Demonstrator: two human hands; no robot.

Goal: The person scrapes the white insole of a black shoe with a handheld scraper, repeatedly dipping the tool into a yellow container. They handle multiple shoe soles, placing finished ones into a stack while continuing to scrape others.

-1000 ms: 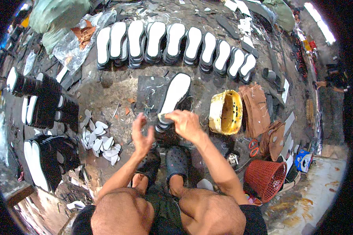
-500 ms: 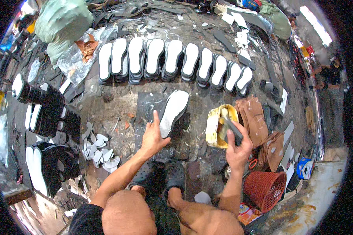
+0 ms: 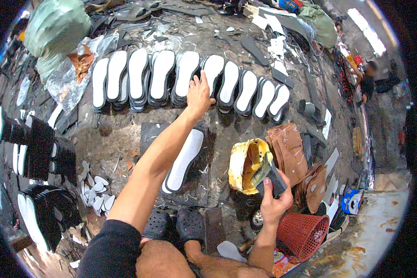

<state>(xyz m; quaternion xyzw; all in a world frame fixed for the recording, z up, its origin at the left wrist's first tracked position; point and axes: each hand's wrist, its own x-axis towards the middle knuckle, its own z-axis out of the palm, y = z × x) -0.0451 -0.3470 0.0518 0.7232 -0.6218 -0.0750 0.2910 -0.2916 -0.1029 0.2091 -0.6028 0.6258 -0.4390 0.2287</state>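
Note:
My left hand (image 3: pixel 199 96) is stretched far forward, its fingers extended over a white-topped shoe sole (image 3: pixel 213 67) in the middle of a curved row of sole stacks. I cannot tell whether the fingertips touch it. My right hand (image 3: pixel 276 202) grips a brush (image 3: pixel 277 183) with a dark, blocky handle, its yellowish end inside the mouth of a cut-open, stained container (image 3: pixel 238 167). Between my arms, a single white-topped sole (image 3: pixel 184 162) lies on a dark square mat (image 3: pixel 197 197), partly covered by my left forearm.
Stacked dark soles (image 3: pixel 41 217) stand at the left beside scattered small grey-white pieces (image 3: pixel 97 187). At the right are brown sheets (image 3: pixel 287 153), a red-brown basket (image 3: pixel 306 236) and a blue box (image 3: pixel 352 201). Scraps litter the far floor; another person (image 3: pixel 367 85) is at the far right.
My left hand has moved forward from beside the single sole to the row of stacks. The brush remains in my right hand, at the container. The head view has shifted.

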